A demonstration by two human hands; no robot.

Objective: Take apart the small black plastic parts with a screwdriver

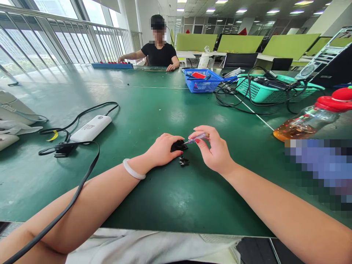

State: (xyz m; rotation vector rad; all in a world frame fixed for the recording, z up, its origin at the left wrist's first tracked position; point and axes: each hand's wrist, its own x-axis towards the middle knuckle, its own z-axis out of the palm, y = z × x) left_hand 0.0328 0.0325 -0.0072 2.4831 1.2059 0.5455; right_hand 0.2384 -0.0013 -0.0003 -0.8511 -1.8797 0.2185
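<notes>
On the green table [176, 198], my left hand [164, 148] is closed around a small black part [178, 145], pinning it near the tabletop; the fingers hide much of it. Between the thumb and fingers of my right hand [216, 150] is a small screwdriver [200, 137] with a clear purplish handle. Its shaft points left, and the tip meets or nearly meets the black part. Just below my left fingertips lie small black pieces [183, 161], too small to name.
A white power bank [92, 128] with a black cable lies left. Blue [202, 84] and teal [258, 91] baskets with tangled cables stand at the back right. A red-lidded bottle [310, 117] lies right. Across the table sits a person [160, 55] beside a blue tray [112, 66].
</notes>
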